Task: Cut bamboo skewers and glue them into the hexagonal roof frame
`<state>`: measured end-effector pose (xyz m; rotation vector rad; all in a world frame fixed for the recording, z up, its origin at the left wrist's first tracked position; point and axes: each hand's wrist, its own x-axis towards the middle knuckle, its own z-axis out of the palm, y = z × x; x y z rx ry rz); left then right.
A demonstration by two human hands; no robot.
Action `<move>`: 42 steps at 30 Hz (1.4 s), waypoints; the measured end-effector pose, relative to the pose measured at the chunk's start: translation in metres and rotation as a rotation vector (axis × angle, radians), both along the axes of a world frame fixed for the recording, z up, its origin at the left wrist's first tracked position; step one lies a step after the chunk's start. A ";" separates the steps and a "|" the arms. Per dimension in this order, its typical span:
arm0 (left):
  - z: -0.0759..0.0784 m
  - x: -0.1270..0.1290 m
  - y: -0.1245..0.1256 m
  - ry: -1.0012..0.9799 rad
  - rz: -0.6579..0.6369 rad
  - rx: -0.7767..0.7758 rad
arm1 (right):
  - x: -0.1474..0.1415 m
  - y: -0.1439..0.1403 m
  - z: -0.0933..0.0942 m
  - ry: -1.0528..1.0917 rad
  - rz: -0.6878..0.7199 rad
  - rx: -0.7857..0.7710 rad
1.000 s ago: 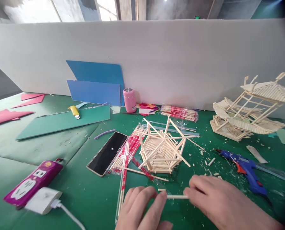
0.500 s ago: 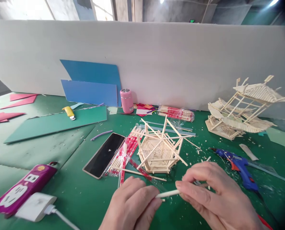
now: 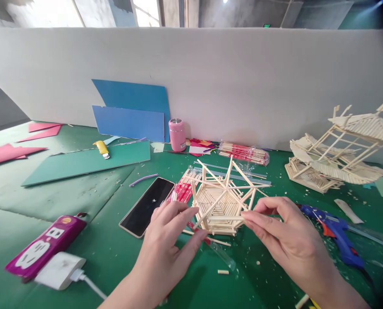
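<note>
At lower centre of the frame the left hand (image 3: pixel 168 240) and right hand (image 3: pixel 284 234) pinch a short stick (image 3: pixel 225 218) between fingertips, pressing it onto the front edge of the hexagonal stick frame (image 3: pixel 222 204) at mid-frame; too hard a push could, I judge, snap loose spokes or slide the frame across the green surface (image 3: pixel 82 201). Around it lie chopstick packets (image 3: pixel 181 193) and a phone (image 3: pixel 148 206) at left, a blue glue gun (image 3: pixel 336 229) at right, and further back a pink can (image 3: pixel 177 134) and a finished stick pavilion (image 3: pixel 339 150).
</note>
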<state>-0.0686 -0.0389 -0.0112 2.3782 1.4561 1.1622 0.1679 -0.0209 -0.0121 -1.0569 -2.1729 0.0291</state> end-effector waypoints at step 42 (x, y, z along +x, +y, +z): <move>-0.009 0.013 0.013 -0.032 -0.021 -0.058 | -0.004 0.008 -0.002 -0.051 0.014 -0.040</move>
